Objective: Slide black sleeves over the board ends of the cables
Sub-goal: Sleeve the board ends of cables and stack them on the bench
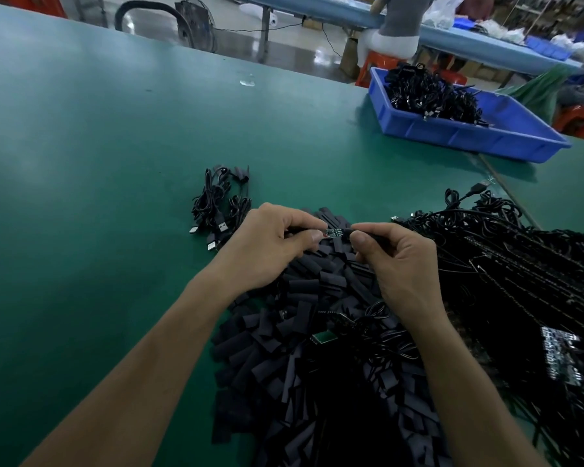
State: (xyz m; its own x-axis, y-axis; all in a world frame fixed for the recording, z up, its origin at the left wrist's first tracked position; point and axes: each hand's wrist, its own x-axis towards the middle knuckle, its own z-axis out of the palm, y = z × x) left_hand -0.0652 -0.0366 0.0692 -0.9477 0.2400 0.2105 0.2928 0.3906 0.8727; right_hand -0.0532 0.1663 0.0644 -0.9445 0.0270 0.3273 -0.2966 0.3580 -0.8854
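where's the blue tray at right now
In the head view the blue tray sits at the far right of the green table, well beyond the right hand and the loose cable pile.

One board (333, 232) between my left hand (270, 246) and right hand (397, 261); one blue bin (452, 134) beyond the right; sleeves (304, 332) beneath, uncountable.

A factory assembly floor: long green work surface (98, 146), heaped cables (520, 281) and sleeves (300, 365), blue parts bin (469, 133), a worker on a stool (381, 67).
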